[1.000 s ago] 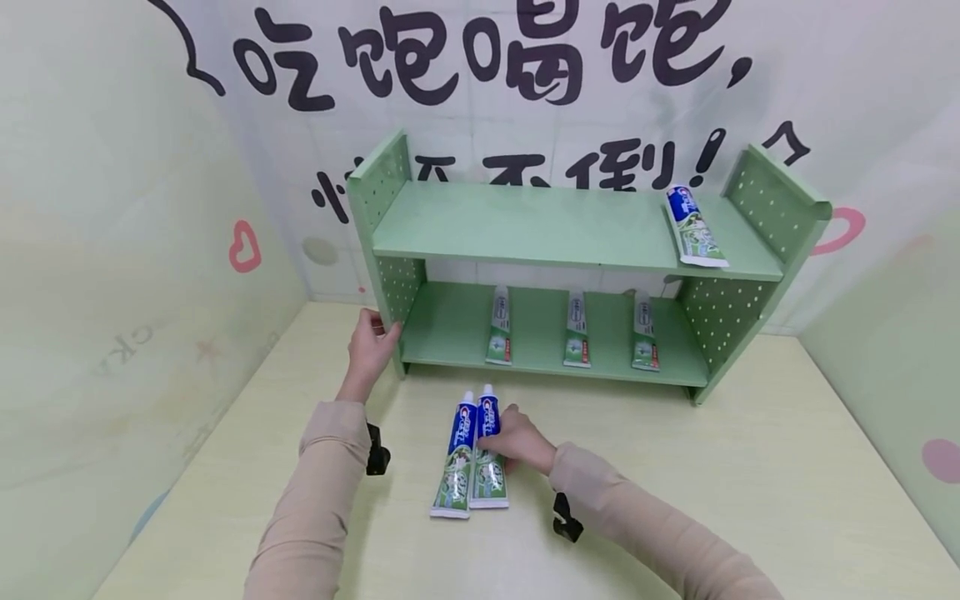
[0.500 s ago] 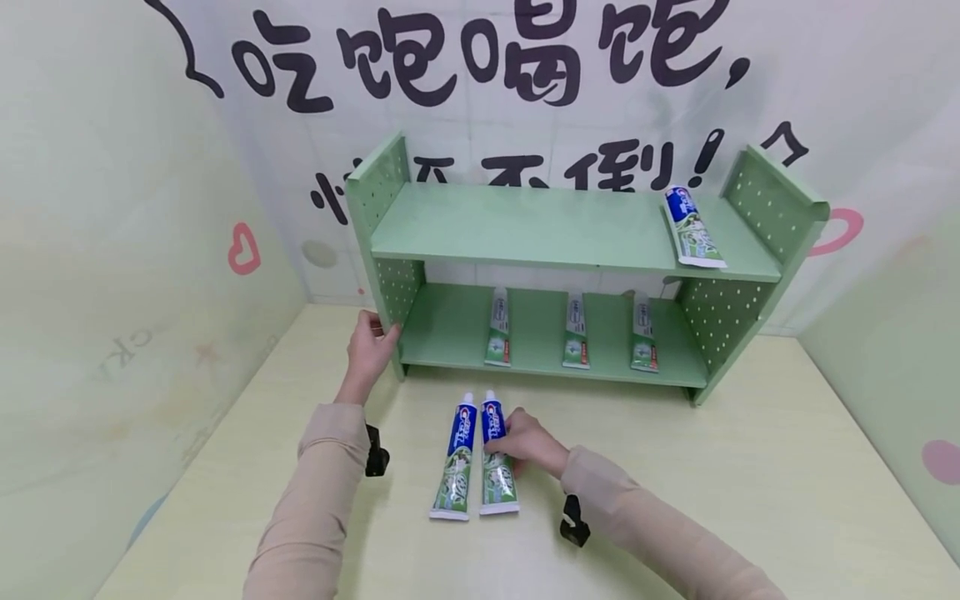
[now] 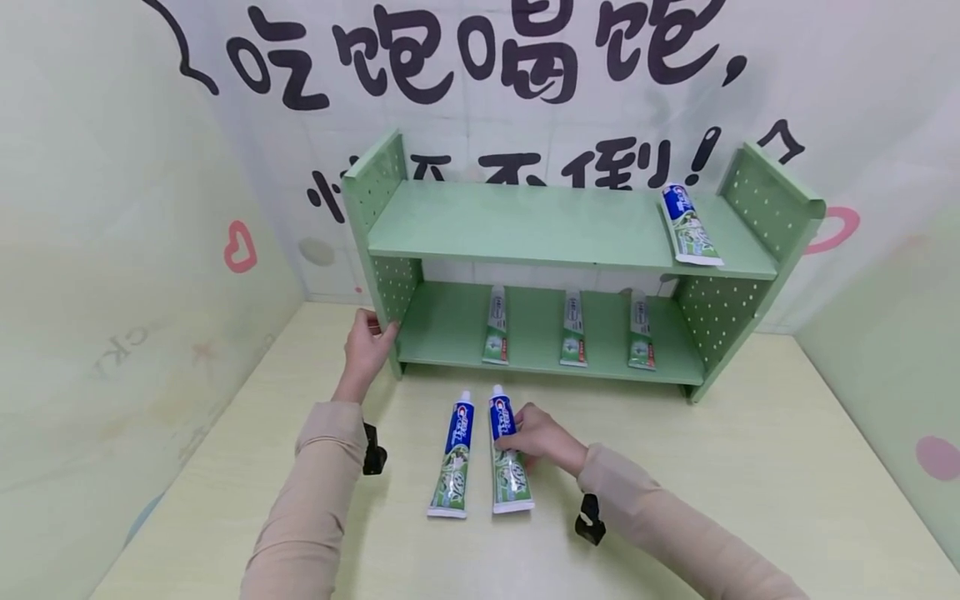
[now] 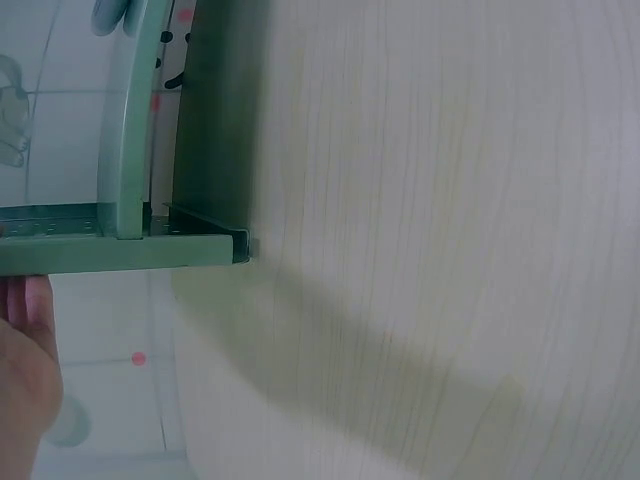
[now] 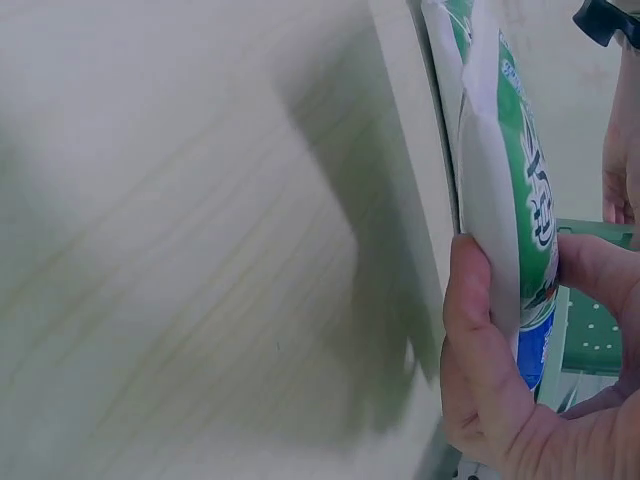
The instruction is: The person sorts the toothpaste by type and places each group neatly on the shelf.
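My right hand (image 3: 542, 435) pinches a blue, green and white toothpaste tube (image 3: 510, 479) between thumb and fingers. In the right wrist view this tube (image 5: 530, 190) is up off the table, its shadow lying apart from it. A matching toothpaste tube (image 3: 452, 471) lies on the table to its left, cap toward the shelf. At the left side panel of the green two-tier shelf (image 3: 480, 218), my left hand (image 3: 366, 354) grips the panel's edge. The left wrist view shows those fingers (image 4: 38, 310) against the panel's outer face; the rest of the hold is mostly hidden.
On the upper tier, at the right, lies another blue and green toothpaste tube (image 3: 688, 227). Three slimmer grey and green tubes (image 3: 496, 327) are spaced along the lower tier. The pale table (image 3: 675, 467) is bounded by printed walls (image 3: 150, 208).
The tube in my right hand has moved right, away from the tube beside it, and has risen a little off the table. My left hand has stayed at the shelf's side.
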{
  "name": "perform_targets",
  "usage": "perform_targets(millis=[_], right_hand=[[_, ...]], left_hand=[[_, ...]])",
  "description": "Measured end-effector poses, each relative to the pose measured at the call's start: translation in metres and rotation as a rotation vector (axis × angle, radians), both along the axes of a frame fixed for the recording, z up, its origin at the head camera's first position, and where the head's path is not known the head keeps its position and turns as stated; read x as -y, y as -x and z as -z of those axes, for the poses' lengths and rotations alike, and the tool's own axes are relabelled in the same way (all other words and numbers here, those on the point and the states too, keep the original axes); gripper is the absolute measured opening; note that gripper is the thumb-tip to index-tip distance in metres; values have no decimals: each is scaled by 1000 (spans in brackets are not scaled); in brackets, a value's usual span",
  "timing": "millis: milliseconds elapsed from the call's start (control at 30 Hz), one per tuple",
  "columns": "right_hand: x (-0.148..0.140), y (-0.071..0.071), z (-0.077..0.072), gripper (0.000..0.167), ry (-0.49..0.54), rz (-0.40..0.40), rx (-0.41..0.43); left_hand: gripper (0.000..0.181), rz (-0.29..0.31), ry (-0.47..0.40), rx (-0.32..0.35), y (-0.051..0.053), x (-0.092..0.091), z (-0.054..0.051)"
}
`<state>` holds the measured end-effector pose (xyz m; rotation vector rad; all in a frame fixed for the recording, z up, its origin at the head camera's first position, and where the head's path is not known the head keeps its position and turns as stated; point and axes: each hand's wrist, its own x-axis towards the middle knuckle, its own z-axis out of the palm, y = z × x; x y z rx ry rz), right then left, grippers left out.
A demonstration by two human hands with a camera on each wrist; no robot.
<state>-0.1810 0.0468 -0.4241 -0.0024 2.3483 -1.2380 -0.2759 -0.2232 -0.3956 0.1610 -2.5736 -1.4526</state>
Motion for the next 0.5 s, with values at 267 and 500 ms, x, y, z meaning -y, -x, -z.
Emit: perform_targets(millis=[267,500], right_hand=[[-8,-1,-12,41,23,12,-9],[-17,-1,-20,40,26,16,-26]], left_hand=[[39,6,-8,-9,0,2,-2],[39,6,-9,-3,1,1,-1]])
